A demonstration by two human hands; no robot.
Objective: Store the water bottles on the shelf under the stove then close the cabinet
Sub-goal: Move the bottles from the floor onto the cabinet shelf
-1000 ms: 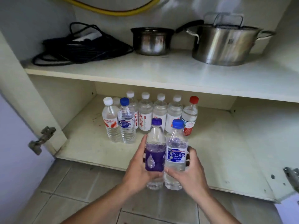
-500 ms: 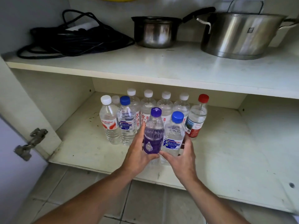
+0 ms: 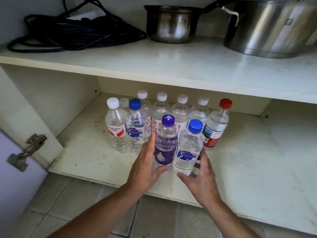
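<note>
Standing on the lower shelf [image 3: 240,160], near its front edge, are the purple-capped bottle [image 3: 165,143] and, touching it at 3 o'clock, the blue-capped bottle [image 3: 188,148]. Both are being steadied upright. The left hand [image 3: 145,167] is being held spread against the purple-capped bottle's side, thumb curled under its base; whether weight is being carried cannot be told. The right hand [image 3: 202,179] is being cupped loosely round the blue-capped bottle, fingers open.

Risks being judged:
- A row of stored bottles [image 3: 161,109] is crowding in at 12 o'clock, and the red-capped bottle [image 3: 216,127] at 1 o'clock. A push deeper is likely to be toppling these tall, narrow shapes in a chain.
- Withdrawing fingers may be dragging the pair forward, off the edge at 6 o'clock.
- The door hinge [image 3: 27,152] at 9 o'clock is being left open; bottles set too far forward may be blocking the door.
</note>
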